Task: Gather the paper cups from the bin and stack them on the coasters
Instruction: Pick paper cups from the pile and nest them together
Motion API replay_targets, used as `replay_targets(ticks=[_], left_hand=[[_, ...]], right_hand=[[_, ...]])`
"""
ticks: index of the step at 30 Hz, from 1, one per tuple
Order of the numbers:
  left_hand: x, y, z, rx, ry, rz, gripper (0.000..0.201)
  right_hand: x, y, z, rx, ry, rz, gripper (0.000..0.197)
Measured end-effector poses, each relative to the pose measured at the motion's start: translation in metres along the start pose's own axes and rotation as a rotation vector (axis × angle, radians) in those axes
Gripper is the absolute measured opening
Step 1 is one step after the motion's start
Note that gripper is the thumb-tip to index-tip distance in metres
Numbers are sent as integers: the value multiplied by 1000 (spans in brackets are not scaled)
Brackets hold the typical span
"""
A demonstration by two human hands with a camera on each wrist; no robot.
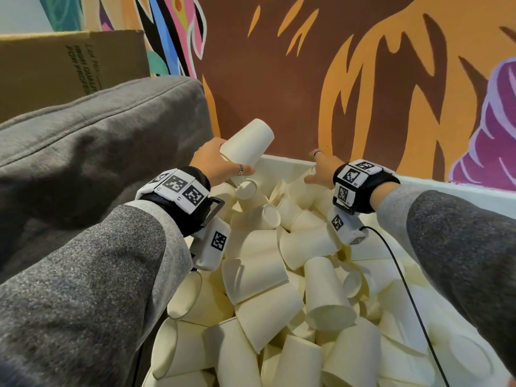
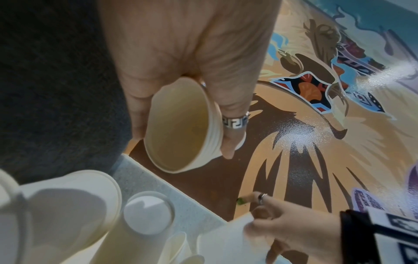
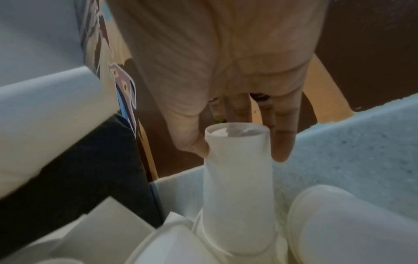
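Cups (image 1: 268, 289) are heaped loose in the bin (image 1: 458, 188). A nested stack (image 1: 247, 148) is gripped by the left hand (image 1: 216, 160) at the far left; an upturned cup (image 3: 237, 160) is apparently pinched by the right hand (image 1: 321, 170). Crushed thin walls are risked if squeezed; no coasters are seen.

Even indoor light fills the head view, sharp at centre, with straight lines bowing toward the edges. White glare streaks the glossy mural (image 2: 296, 137) in the left wrist view. The right wrist view is dim, soft and blurred, its near cups (image 3: 353, 226) out of focus.
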State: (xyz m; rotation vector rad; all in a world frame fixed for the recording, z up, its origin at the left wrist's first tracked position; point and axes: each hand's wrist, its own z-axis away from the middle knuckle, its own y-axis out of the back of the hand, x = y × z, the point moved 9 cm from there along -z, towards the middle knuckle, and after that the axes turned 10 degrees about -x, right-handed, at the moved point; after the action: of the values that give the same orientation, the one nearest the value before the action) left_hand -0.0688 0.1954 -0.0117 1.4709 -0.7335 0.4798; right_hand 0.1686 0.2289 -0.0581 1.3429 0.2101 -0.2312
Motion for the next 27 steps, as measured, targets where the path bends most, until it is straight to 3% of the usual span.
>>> replay_targets(ticks=[3, 7, 12, 16, 21, 24, 27], left_hand=[[-1, 2, 1, 3, 5, 10, 72], [-2, 5, 2, 2, 21, -4, 72], [5, 1, 3, -25, 13, -21, 75], [16, -4, 4, -47, -31, -7, 80], [36, -10, 8, -106, -95, 17, 103], [42, -13, 13, -149, -131, -12, 96], [34, -3, 15, -95, -125, 6, 77]], right_hand=[[2, 31, 11, 131, 34, -135, 63], [17, 75, 30, 328, 94, -595, 50], [11, 89, 42, 326, 182, -914, 44], [-12, 78, 46, 230, 227, -945, 42], [-57, 61, 54, 108, 301, -775, 44], [-80, 56, 58, 69, 345, -686, 44], [-83, 52, 51, 20, 335, -775, 52]])
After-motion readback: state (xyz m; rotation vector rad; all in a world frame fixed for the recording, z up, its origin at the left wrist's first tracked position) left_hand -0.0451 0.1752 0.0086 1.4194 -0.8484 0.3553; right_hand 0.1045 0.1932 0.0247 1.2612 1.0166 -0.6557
